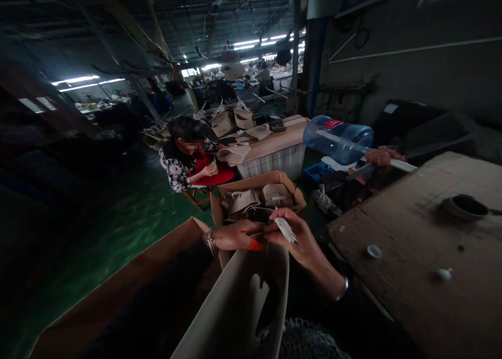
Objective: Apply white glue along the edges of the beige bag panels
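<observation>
A large beige bag piece (231,291), curved and open toward me, stretches from my lap up to both hands. My left hand (231,236) grips its far edge, and an orange finger cover (255,244) is on one digit. Between the fingers of my right hand (306,244) is a slim tool with a white wrapped handle (285,229). The tool's tip is too small and dark to make out. Both hands meet at the top edge of the bag piece.
Beyond my hands, a cardboard box (257,180) holds beige bags (243,201). Another cardboard box (117,288) lies left. Right is a cardboard-covered table (396,207) with a dark bowl (466,206) and white cap (374,251). A co-worker (182,160) sits ahead, near a water jug (345,138).
</observation>
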`<control>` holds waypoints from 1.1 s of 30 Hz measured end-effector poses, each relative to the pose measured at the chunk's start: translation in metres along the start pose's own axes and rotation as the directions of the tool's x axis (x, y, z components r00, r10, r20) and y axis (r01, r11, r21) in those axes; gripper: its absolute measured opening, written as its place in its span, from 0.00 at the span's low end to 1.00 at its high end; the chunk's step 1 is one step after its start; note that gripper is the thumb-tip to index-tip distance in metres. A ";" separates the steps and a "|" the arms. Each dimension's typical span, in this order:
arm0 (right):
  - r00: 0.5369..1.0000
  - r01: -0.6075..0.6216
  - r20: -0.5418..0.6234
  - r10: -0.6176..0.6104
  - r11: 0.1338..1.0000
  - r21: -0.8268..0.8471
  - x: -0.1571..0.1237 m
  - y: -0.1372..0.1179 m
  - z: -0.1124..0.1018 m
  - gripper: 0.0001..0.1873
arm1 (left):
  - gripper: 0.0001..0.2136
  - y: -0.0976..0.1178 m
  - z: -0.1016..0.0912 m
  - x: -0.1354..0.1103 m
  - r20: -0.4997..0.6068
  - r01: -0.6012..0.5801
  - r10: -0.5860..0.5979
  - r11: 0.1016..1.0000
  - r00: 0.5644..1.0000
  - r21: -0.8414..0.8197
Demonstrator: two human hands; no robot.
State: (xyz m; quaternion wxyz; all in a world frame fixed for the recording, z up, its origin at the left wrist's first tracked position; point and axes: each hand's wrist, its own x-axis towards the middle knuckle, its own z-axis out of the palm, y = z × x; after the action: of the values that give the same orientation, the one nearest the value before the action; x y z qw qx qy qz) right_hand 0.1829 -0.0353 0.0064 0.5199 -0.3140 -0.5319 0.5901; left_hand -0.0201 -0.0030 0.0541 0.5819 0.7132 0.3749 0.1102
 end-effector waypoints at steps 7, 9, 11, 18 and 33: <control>0.982 -0.136 -0.122 0.146 0.987 0.088 -0.064 0.036 -0.039 0.24 | 0.12 -0.055 0.098 0.026 -0.031 0.176 -0.229 0.822 0.973 -0.542; 0.976 -0.134 -0.166 0.144 0.988 0.072 -0.083 0.039 -0.049 0.22 | 0.11 -0.055 0.117 0.030 0.003 0.178 -0.216 0.795 0.976 -0.579; 0.969 -0.124 -0.212 0.126 0.992 0.024 -0.098 0.038 -0.057 0.19 | 0.11 -0.048 0.128 0.033 0.034 0.181 -0.196 0.809 0.980 -0.558; 0.952 -0.100 -0.297 0.071 0.992 -0.081 -0.123 0.028 -0.071 0.13 | 0.15 -0.015 0.143 0.046 -0.035 0.241 -0.267 0.915 0.963 -0.324; 0.863 0.040 -0.494 -0.111 0.988 -0.151 -0.140 0.007 -0.121 0.16 | 0.11 0.027 0.162 0.113 0.020 0.268 -0.268 0.951 0.963 -0.154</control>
State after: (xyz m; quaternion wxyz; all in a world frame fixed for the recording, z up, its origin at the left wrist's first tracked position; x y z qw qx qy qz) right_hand 0.3292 -0.1312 -0.0547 0.6401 -0.4696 -0.4296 0.4303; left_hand 0.1660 -0.0503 -0.0011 0.6451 0.6082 0.4586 0.0596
